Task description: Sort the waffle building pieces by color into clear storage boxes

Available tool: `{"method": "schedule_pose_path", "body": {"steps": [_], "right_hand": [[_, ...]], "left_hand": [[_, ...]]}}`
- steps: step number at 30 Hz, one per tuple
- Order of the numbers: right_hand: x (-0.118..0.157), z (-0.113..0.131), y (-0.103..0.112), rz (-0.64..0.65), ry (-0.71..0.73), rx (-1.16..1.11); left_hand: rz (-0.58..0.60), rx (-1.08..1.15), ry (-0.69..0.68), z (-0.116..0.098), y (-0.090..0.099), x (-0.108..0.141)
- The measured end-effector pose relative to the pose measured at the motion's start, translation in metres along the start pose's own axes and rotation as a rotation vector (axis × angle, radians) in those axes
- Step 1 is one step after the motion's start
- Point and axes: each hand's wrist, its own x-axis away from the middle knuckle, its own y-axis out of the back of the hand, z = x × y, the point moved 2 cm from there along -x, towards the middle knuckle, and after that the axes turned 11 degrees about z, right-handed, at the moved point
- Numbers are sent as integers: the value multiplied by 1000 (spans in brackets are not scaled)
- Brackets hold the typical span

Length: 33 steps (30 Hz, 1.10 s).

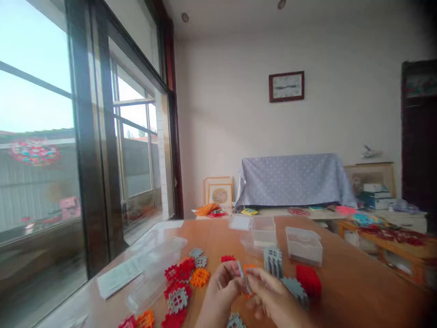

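Over the near part of the table, my left hand (221,289) and my right hand (271,291) meet around a thin grey toothed plastic piece (243,277), held edge-on between the fingertips of both. A bit of orange plastic (251,266) shows just behind the fingers; whether it joins the grey piece I cannot tell. Left of my hands lies a loose spread of red (186,268), orange (200,277) and grey (177,300) toothed pieces. To the right stand a grey stack (273,262), another grey group (295,289) and a red stack (309,280).
Clear plastic boxes (303,246) stand toward the table's far end, with another clear container (146,287) at the left. A printed sheet (119,275) lies near the left edge. Beyond the table are a cloth-covered object (293,180) and a wooden bench (396,241).
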Motion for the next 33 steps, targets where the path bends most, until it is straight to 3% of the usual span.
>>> {"method": "schedule_pose_path", "body": {"steps": [4,7,12,17,29,33], "right_hand": [[6,11,2,-18,74,-71],[10,17,9,-63,124,-19],[11,23,22,-154,191,148],[9,23,30,-99,207,200],[15,22,53,-85,199,130],[17,24,63,-119,205,127]], "left_hand": [[90,45,-23,-6,-18,7],[128,6,-34,-4,-20,10],[45,-484,-112,2,-15,13],[63,-846,-148,-5,-18,17],[101,-1051,-94,-8,-35,3],[180,-1049,-57,-13,-43,-5]]}}
